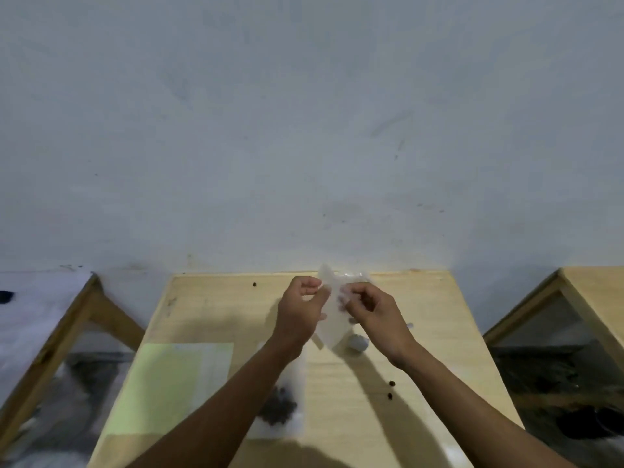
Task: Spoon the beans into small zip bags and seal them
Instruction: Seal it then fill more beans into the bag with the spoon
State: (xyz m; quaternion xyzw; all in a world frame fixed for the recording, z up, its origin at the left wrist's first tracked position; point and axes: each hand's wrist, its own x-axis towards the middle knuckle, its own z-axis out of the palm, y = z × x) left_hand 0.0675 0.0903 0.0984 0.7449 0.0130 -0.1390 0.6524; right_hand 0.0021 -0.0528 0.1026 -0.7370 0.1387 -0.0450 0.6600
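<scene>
An empty clear small zip bag [332, 312] hangs upright above the far middle of the wooden table [439, 349]. My left hand [300, 312] pinches its left edge and my right hand [371, 315] pinches its right edge near the top. A larger clear bag holding a heap of dark beans [278, 408] lies flat on the table under my left forearm. Two loose beans [391, 389] lie to the right of it, and another bean [254, 284] sits near the far edge. A small white scoop-like object [357, 342] rests below the held bag.
A pale green sheet [162, 386] lies on the table's left part. More clear bags [351, 276] lie at the far edge by the grey wall. Wooden frames stand to the left [67, 332] and right [574, 298] of the table.
</scene>
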